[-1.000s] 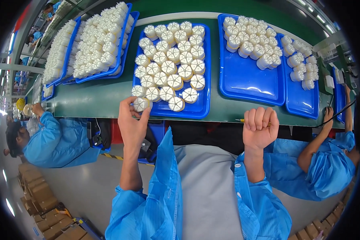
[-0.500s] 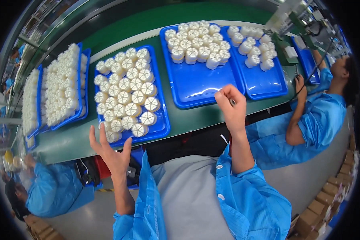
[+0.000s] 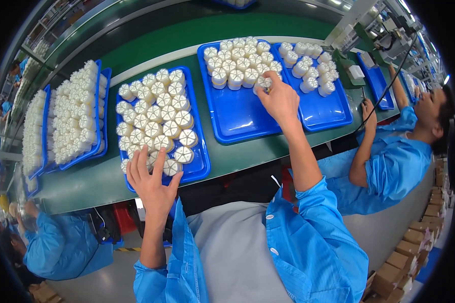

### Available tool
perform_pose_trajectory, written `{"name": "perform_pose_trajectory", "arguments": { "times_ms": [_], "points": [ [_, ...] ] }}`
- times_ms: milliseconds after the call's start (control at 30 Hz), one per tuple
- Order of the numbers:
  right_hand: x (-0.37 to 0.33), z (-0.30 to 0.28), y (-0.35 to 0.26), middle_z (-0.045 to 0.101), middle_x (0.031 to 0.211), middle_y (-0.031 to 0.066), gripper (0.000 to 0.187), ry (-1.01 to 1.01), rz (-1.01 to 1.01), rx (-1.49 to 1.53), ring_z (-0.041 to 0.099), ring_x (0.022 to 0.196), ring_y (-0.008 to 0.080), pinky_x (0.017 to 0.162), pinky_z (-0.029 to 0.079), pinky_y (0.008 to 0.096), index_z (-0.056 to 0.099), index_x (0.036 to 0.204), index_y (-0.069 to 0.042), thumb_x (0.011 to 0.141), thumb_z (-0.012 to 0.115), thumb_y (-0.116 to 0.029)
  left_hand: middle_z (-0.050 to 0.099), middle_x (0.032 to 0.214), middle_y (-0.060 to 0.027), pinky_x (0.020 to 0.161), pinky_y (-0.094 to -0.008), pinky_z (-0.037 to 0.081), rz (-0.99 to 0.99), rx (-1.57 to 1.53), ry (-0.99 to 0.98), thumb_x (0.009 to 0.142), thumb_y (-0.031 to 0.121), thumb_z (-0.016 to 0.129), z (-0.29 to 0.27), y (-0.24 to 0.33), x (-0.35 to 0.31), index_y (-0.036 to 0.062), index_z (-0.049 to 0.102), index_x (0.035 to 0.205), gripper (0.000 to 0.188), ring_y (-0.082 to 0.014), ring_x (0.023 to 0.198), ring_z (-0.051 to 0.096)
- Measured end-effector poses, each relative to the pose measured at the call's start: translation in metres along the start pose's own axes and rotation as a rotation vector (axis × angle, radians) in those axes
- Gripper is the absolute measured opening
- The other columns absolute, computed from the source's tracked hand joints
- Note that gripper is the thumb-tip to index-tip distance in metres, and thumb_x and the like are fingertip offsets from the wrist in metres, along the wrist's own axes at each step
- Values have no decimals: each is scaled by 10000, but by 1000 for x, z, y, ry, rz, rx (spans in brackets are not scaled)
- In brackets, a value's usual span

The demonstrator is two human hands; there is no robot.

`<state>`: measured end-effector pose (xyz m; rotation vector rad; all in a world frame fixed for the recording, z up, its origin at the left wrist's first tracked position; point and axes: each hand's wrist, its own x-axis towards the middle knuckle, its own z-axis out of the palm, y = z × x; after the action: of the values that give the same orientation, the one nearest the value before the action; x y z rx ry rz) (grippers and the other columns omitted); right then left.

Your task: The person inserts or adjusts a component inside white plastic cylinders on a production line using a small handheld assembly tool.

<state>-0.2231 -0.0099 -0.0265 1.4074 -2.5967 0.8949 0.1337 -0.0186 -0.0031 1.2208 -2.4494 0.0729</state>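
My left hand [image 3: 151, 182] lies with fingers spread over the near edge of the left blue tray [image 3: 199, 164]. Its fingertips reach in among white cylindrical parts [image 3: 166, 113] with ribbed, star-patterned tops; whether they press on one cannot be told. Over the middle blue tray [image 3: 237, 123], my right hand [image 3: 282, 101] has thumb and forefinger closed about a white cylindrical part [image 3: 263, 82] at the front of the group there. The other right fingers are curled, and what may be in the palm is hidden.
A third blue tray [image 3: 328, 118] with similar parts stands to the right. Stacked trays [image 3: 101, 126] full of white parts are at the left. A co-worker [image 3: 389, 146] in blue sits on the right, another person [image 3: 65, 242] on the left. Cardboard boxes [image 3: 389, 278] line the floor.
My right hand has moved forward from the middle tray's near edge to its white parts. My left hand has come over the left tray's parts. The view has shifted slightly.
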Motion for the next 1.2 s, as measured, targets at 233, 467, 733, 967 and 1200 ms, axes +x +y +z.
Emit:
{"name": "perform_pose_trajectory", "arguments": {
  "times_ms": [233,467,733,967,1200],
  "points": [
    [0,-4,1,698,797,141,419,-24,73,-8,680,791,369,673,516,467,566,1149,-125,810,700,-333,453,1411,-130,1115,-522,232,41,-52,-56,657,233,826,-5,9,7,183,593,1305,692,-358,1326,372],
    [-7,-6,-4,691,755,123,336,-33,87,1,676,771,361,636,500,460,558,1040,-136,810,710,-327,469,1376,-136,1091,-539,262,42,-65,-19,704,206,806,5,2,15,178,627,1259,584,-370,1308,376],
    [-4,-3,1,688,743,139,364,-43,126,10,673,751,376,640,496,476,518,1071,-133,820,696,-327,496,1357,-149,1072,-485,308,173,-82,146,731,258,766,-16,-24,70,130,622,1250,553,-360,1277,424],
    [-5,0,2,684,731,161,367,-40,152,47,667,748,394,650,491,493,505,1053,-122,820,694,-335,556,1260,-148,1030,-466,355,61,-117,-31,747,244,709,26,-49,118,127,683,1117,389,-343,1204,477],
    [-10,-10,8,675,723,182,346,-2,135,30,660,740,405,648,491,491,523,957,-102,810,700,-361,547,1243,-138,1002,-452,372,107,-61,52,772,245,707,25,-43,126,130,679,1098,346,-348,1182,488]
  ]
}}
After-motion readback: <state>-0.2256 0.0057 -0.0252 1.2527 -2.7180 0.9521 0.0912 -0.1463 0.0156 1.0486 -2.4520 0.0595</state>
